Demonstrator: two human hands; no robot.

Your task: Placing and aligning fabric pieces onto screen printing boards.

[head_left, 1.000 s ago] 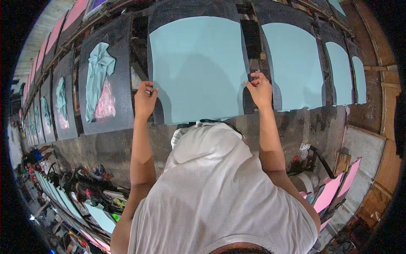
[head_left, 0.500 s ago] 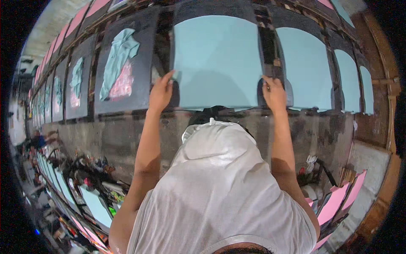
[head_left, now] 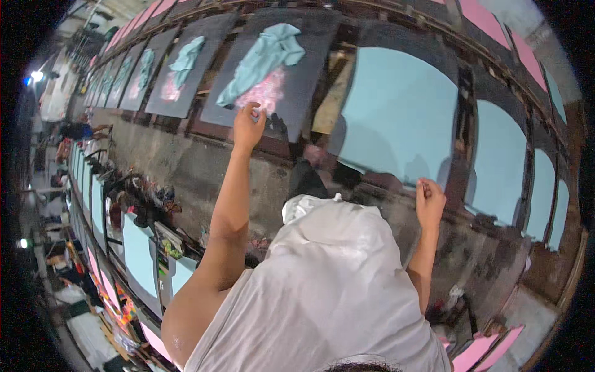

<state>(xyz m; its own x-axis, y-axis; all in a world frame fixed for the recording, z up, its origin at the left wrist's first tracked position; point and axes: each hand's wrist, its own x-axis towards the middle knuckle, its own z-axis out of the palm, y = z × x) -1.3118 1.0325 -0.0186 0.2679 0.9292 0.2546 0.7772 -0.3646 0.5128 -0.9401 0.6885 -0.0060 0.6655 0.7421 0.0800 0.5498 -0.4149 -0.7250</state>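
Note:
My left hand (head_left: 249,129), thumb and fingers apart and bent, reaches over the near edge of a dark board (head_left: 217,118). On that board lie a bunched teal cloth (head_left: 263,59) and a pink, mottled patch (head_left: 263,93), whose near edge is just beyond my fingertips. My right hand (head_left: 430,201) hangs by the near edge of a smooth light-blue cloth piece (head_left: 400,111) spread flat on another board. Its fingers are curled in, and nothing shows in them. Whether it touches the edge I cannot tell.
More boards with bunched teal cloths (head_left: 186,62) run off to the left. Flat light-blue pieces (head_left: 501,161) continue on the right, pink ones (head_left: 486,25) behind. Another row with light-blue panels (head_left: 139,254) stands behind me at left, across a grey floor (head_left: 167,149).
My view and body have shifted left along the row. Both hands have left the sides of the flat light-blue piece; the left now reaches the board with the bunched teal cloth.

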